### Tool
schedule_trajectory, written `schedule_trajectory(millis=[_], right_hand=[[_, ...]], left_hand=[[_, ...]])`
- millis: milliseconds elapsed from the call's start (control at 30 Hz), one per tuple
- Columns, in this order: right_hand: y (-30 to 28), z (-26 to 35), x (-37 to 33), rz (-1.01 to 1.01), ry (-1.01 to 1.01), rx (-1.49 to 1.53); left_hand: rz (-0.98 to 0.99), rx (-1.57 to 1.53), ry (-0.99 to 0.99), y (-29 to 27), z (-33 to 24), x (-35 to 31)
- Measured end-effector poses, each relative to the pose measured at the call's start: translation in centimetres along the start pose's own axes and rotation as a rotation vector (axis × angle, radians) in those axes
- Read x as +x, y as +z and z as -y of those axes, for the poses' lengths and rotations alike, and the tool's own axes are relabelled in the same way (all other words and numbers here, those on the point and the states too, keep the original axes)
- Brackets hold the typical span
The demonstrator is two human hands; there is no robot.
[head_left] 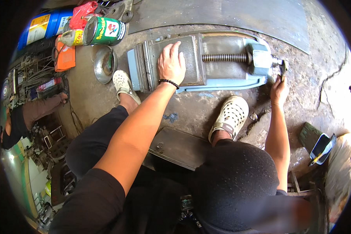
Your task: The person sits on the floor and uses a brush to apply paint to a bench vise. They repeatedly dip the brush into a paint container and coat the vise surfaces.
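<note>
A worker's right hand (279, 91) has its fingers wrapped around a wrench-like tool (284, 68) at the end of a threaded screw (225, 58), presumably for leverage, while the left hand (172, 65) lies flat, gripping nothing, atop a blue-grey vise (191, 64), apparently steadying it. The vise rests on the concrete floor (195, 107) just beyond the worker's pale clogs (233, 113), seemingly placed within reach of both arms.
</note>
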State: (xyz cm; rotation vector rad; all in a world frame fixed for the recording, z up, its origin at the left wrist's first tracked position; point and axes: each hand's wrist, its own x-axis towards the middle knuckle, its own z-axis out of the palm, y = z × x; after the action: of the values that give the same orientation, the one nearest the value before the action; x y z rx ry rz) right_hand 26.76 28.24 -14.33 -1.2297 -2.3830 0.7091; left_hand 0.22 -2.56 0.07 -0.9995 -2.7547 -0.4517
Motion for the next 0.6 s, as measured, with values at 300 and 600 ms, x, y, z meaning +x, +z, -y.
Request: schedule_trajectory(millis=[300,600], right_hand=[[0.8,-1.0,0.1,-0.020,-0.024,0.005],[-2.7,-0.7,-1.8,0.260,0.211,0.053]], left_hand=[[-0.031,-0.008,-0.009,0.0,-0.2,0.0],[0.012,-0.073,-0.081,-0.7,0.0,0.2]])
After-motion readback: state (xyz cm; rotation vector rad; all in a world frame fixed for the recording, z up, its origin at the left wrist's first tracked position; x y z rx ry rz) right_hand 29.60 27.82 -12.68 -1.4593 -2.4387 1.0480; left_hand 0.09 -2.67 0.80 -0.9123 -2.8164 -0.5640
